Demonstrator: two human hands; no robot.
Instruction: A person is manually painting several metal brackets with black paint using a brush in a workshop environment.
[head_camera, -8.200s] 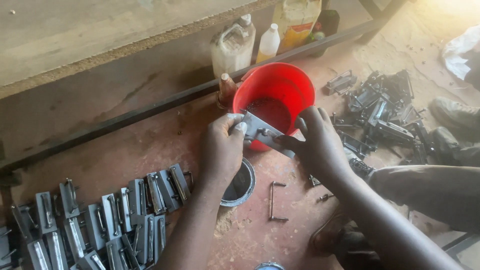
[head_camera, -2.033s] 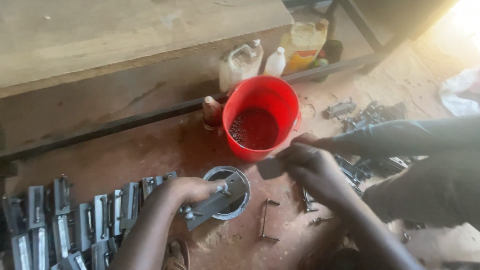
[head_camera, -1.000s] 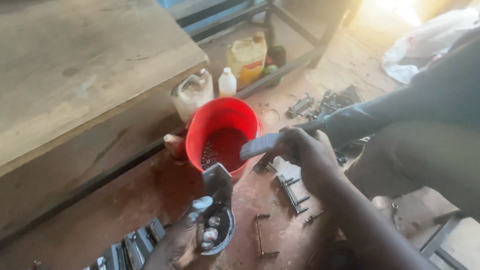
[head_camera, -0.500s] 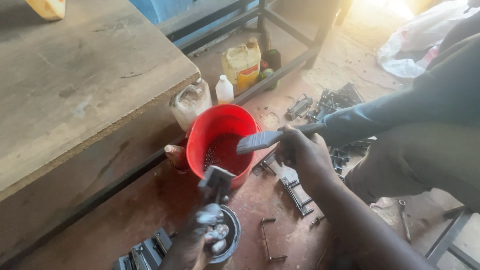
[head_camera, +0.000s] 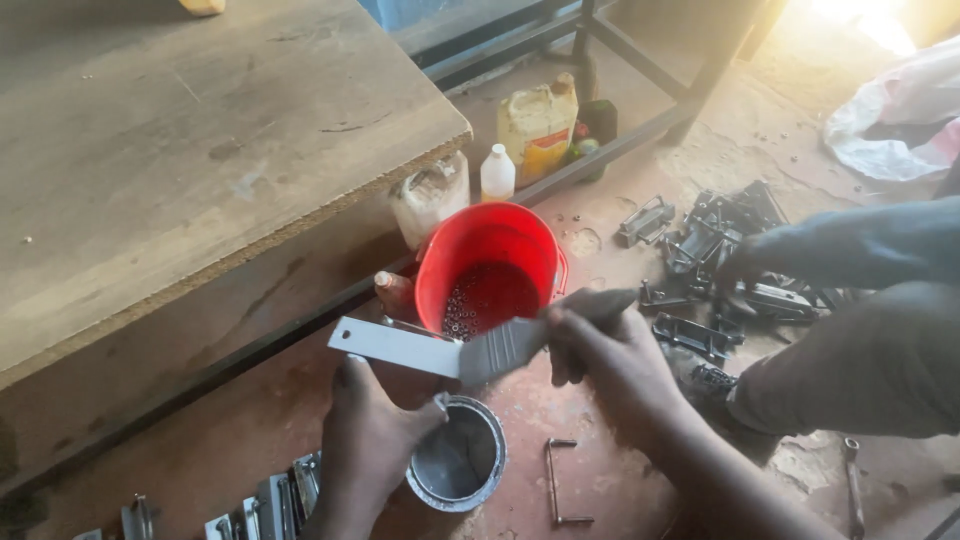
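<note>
**Brush laid on the metal piece, over the tin**

The left hand is closed around the lower end of a flat grey metal piece, holding it up at a slant just above an open round tin that stands on the reddish floor. The right hand grips the handle of a flat brush, whose bristle end lies against the right end of the metal piece. Both hands are full; neither is open.

Just behind the brush stands a red bucket with small dark bits at its bottom. A row of similar grey metal parts lies on the floor at the lower left, near the left wrist. To the right, a heap of dark metal parts lies on the floor, where another person's sleeved arm reaches in.

Judging from this, the brushing of this one piece is under way, not finished: the brush sits at one end and the rest of the strip looks dry and bare. Whether the row at lower left is done or waiting cannot be told. A bent metal rod lies by the tin.
</note>
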